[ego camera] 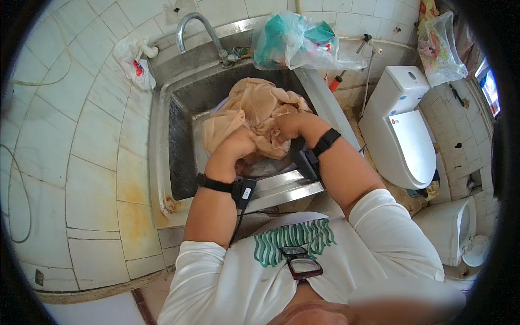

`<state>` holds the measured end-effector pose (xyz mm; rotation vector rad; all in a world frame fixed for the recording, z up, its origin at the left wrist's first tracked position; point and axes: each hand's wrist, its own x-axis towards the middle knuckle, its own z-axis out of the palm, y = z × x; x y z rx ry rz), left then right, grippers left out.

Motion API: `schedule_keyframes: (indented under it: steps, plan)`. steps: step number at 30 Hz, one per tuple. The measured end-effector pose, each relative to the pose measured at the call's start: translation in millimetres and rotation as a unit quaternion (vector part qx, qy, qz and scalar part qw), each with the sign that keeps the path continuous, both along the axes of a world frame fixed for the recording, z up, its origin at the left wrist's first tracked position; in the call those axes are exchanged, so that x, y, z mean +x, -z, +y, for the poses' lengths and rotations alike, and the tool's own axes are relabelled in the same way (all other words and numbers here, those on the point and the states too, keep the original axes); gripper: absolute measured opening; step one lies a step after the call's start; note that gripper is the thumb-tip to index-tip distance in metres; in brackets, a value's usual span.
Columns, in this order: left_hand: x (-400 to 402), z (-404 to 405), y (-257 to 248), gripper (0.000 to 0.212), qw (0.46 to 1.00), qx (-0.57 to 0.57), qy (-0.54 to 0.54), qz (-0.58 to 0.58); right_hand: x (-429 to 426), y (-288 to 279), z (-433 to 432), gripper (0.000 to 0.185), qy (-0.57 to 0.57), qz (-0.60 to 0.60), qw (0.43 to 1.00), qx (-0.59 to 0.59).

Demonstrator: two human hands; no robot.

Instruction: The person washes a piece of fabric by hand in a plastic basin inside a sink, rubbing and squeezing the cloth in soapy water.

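Observation:
A bunched, wet-looking beige cloth point(256, 101) fills much of a basin point(219, 106) with a pale purple rim, which stands inside the stainless-steel sink point(185, 162). My left hand point(237, 144) grips the cloth at its near left side, fingers mostly hidden in the folds. On the right side of the same cloth, my right hand point(289, 126) clutches a gathered part. Water shows in the basin below the cloth, near the front. Both wrists wear black straps with small devices.
A curved metal faucet point(197, 24) rises at the sink's back edge. Plastic bags point(292, 40) rest on the back right corner, and a white bag point(136, 61) hangs at the left wall. To the right stand a white toilet point(400, 126) and a white bin point(447, 231).

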<state>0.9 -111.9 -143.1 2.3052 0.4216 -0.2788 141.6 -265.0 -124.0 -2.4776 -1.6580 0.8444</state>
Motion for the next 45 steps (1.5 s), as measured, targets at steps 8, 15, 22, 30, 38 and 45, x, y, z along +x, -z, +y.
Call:
schedule_keyframes:
  steps: [8,15,22,30,38,45]
  plan:
    - [-0.9,-16.7,-11.7,0.046,0.954,-0.109,0.053,0.274,14.6,37.6,11.1,0.05,-0.008,0.062,0.986,-0.157]
    - [2.1,-19.2,9.9,0.046,0.944,-0.031,0.064,0.323,6.5,34.5,16.3,0.043,0.015,0.094,0.962,-0.258]
    - [10.2,-3.1,53.5,0.054,0.931,-0.006,0.079,0.356,-8.2,13.1,16.5,0.039,0.046,0.103,0.939,-0.326]
    - [14.2,10.8,69.3,0.054,0.938,0.111,0.18,0.276,2.2,27.4,16.1,0.042,-0.011,0.115,0.968,-0.224]
    - [-8.0,-15.9,-28.0,0.032,0.988,0.06,0.126,0.066,17.8,13.1,6.5,0.039,0.012,0.021,0.999,-0.022]
    - [-18.7,-11.9,-49.5,0.034,0.953,0.202,-0.062,-0.215,23.3,4.8,5.0,0.034,0.163,0.039,0.907,0.386]
